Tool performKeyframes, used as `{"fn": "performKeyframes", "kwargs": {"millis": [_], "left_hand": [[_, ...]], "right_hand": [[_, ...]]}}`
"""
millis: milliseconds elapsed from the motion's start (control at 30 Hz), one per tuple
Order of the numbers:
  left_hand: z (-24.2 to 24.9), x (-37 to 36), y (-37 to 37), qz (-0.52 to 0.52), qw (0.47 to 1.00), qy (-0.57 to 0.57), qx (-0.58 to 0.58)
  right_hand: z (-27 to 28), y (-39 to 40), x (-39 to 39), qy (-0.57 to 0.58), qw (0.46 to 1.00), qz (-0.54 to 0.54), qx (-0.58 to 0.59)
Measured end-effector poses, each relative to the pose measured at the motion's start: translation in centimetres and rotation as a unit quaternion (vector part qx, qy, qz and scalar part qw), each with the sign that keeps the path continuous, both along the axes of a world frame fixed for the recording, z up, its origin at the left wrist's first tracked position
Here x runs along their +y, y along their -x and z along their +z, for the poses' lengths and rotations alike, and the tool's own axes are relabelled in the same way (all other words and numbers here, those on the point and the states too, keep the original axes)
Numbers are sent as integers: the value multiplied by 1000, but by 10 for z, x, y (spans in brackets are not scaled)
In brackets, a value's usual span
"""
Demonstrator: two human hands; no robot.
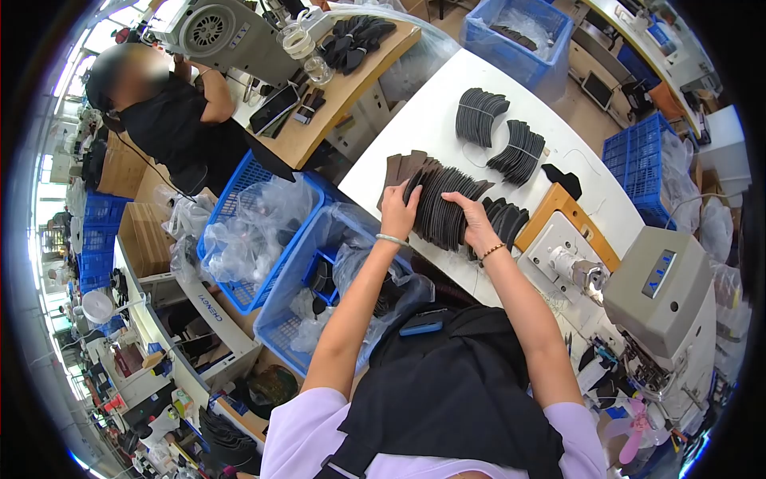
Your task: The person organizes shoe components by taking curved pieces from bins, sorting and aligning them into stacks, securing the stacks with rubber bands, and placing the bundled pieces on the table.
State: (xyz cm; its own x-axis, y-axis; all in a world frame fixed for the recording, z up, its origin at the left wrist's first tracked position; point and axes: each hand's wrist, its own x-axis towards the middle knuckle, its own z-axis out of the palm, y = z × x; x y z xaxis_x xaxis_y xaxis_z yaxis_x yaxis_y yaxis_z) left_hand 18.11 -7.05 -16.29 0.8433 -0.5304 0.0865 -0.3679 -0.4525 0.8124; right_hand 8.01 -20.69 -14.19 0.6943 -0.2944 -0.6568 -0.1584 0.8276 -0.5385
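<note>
On the white table, a thick row of dark, curved flat pieces stands on edge between my two hands. My left hand closes on the left end of this row, its thumb and fingers against the pieces. My right hand grips the right end, thumb on top; its other fingers are partly hidden. Brownish pieces lie just behind my left hand. More dark pieces stand beside my right hand. Farther back are two tied bundles, one bundle behind the other bundle.
A sewing machine stands at the right of the white table. Blue crates with plastic bags, such as this crate, sit at the left. Another person works at a machine. A black piece lies near the wooden-edged plate.
</note>
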Motion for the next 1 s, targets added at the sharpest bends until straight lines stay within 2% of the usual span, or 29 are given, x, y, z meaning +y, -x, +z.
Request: {"fn": "performKeyframes", "kwargs": {"millis": [67, 200, 300, 433, 467, 633, 700, 767, 800, 833, 867, 900, 933, 967, 1000], "left_hand": [[1, -4, 6, 48, 998, 13, -40], [2, -7, 22, 20, 993, 1, -118], [4, -5, 29, 44, 990, -4, -133], [-4, 6, 30, 54, 990, 56, -118], [-4, 9, 30, 55, 992, 72, -84], [-4, 21, 33, 60, 989, 86, -102], [18, 21, 41, 71, 984, 79, -146], [47, 15, 57, 58, 985, 88, -139], [62, 10, 69, 34, 985, 143, 94], [77, 7, 80, 10, 928, 189, 322], [94, 8, 90, -21, 841, 191, 506], [107, 10, 100, -52, 719, 188, 667], [112, 17, 105, -62, 679, 229, 695], [117, 26, 110, -65, 679, 225, 695], [123, 35, 115, -111, 671, 224, 698]], "right_hand": [[-3, 7, -7, -24, 1000, 0, -8], [-3, 28, -21, -98, 994, 7, -39], [-1, 42, -31, -99, 994, 15, -53], [-1, 52, -36, -108, 991, 9, -84], [2, 54, -35, -113, 989, 6, -93], [-1, 67, -36, -154, 977, 29, -148], [14, 70, -33, -146, 982, 30, -119], [29, 73, -29, -118, 984, 53, -119], [38, 76, -24, -94, 985, 81, -116], [57, 77, -13, -95, 985, 82, -115], [83, 79, 3, 1, 985, 134, -109], [102, 82, 16, 99, 972, 187, -104], [111, 87, 24, 137, 969, 177, -104], [115, 94, 33, 162, 967, 146, -133], [116, 102, 40, 249, 953, 149, -84]]}}
